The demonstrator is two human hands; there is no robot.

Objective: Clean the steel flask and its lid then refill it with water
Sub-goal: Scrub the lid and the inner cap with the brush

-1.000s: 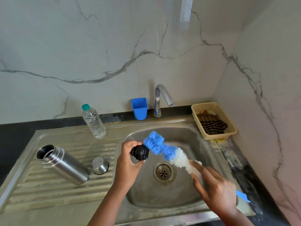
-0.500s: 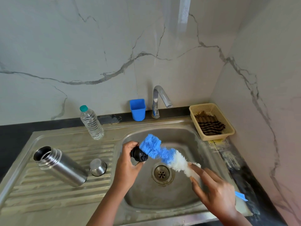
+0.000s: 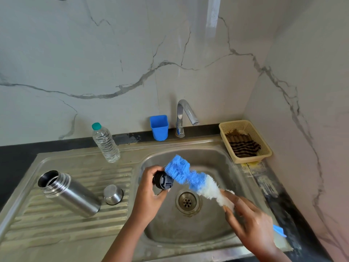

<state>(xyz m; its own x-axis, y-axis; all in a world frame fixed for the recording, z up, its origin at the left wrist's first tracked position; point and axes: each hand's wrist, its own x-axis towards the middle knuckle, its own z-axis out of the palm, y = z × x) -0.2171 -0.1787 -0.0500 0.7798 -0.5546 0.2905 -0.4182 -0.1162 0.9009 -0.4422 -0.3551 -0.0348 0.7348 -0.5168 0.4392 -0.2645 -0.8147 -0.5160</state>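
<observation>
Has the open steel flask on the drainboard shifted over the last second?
No. The steel flask lies just left of the small steel cap, as before; only the camera drifted.

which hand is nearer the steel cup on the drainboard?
Left. The left hand holds the black lid over the basin, just right of the steel cup. The right hand grips the brush farther right.

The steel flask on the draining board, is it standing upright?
No, the steel flask lies tilted on its side on the ribbed draining board, its open mouth pointing up and to the left.
</observation>
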